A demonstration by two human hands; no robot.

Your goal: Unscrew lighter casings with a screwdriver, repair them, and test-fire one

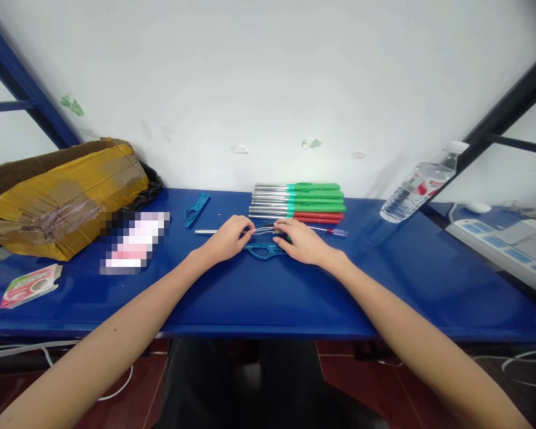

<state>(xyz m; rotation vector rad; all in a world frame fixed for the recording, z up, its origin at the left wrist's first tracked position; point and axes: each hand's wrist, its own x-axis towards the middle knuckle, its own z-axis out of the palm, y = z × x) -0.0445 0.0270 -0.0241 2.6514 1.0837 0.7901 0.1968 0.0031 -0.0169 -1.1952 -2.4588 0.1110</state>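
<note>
My left hand (233, 237) is closed in a pinch on the thin pale wires (263, 230). Opposite it, my right hand (301, 239) has its fingers closed at the other end of these wires, where a small green part partly shows. A slim metal tube (205, 232) sticks out to the left from behind my left hand. Just below the fingers lies a blue lighter handle shell (261, 251) with a trigger loop, partly covered by my right hand. A screwdriver (337, 232) with a purple-red handle lies behind my right hand.
Several long-nosed lighters (317, 199), green and red, lie in a row near the wall. Another blue shell (197, 210) is to their left. A taped carton (71, 196) and torn packet (31, 286) stand left; a water bottle (417, 190) and power strip (495, 244) right.
</note>
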